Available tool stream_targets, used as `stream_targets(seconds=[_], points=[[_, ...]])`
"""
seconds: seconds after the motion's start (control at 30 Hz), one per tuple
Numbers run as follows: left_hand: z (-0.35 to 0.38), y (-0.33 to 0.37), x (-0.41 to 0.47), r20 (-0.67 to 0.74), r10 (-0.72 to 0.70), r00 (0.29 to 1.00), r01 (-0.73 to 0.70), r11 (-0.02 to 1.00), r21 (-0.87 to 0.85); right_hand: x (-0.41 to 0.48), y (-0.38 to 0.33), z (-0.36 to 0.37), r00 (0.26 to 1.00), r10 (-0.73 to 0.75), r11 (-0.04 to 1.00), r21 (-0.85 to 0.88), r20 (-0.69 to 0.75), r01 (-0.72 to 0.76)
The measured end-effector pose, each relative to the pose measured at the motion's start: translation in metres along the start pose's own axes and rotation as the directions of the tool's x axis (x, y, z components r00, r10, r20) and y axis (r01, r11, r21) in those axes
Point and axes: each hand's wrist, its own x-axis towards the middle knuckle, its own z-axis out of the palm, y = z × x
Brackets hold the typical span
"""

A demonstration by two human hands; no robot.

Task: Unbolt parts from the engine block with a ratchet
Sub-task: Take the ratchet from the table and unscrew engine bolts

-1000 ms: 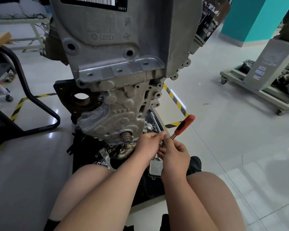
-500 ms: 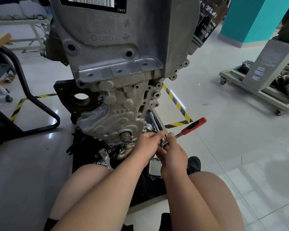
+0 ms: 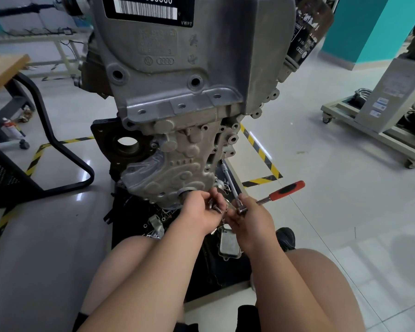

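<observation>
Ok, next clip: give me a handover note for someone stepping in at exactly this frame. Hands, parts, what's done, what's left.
Left hand: pinches a few loose bolts just below the engine block.
Right hand: grips the ratchet near its head, red handle pointing right; it appears to be off the block.
Done: some bolts are out; a loose metal part lies on the black mat.
Left: set the bolts down and put the ratchet back on the block. The hands hide which bolts remain.
</observation>
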Motion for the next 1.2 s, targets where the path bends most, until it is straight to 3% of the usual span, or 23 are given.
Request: stream_targets(seconds=[0.1, 0.23, 0.53, 0.7, 0.93, 1.2], points=[[-0.001, 0.006, -0.010, 0.042, -0.040, 0.998, 0.043, 0.996, -0.074, -0.004, -0.001, -0.001, 0.996, -0.081, 0.992, -0.094, -0.027, 0.078], [-0.003, 0.001, -0.022, 0.055, -0.074, 0.996, 0.074, 0.997, -0.006, -0.013, 0.000, -0.006, 0.988, -0.136, 0.984, -0.126, -0.076, 0.125], [-0.006, 0.005, -0.024, -0.050, 0.004, 0.999, -0.003, 1.000, 0.004, -0.021, -0.008, -0.011, 0.984, -0.091, 0.995, -0.047, -0.152, 0.085], [-0.007, -0.002, -0.025, -0.016, 0.005, 1.000, -0.004, 0.996, 0.085, -0.019, -0.003, -0.006, 0.984, -0.022, 1.000, -0.017, -0.176, 0.019], [-0.006, -0.004, -0.026, 0.033, 0.013, 0.999, -0.018, 0.986, 0.166, -0.018, -0.005, -0.007, 0.984, -0.038, 0.999, -0.019, -0.172, 0.035], [-0.004, -0.013, -0.026, 0.094, 0.087, 0.992, -0.113, 0.941, 0.320, -0.018, -0.007, -0.007, 0.985, -0.023, 1.000, 0.009, -0.170, 0.025]])
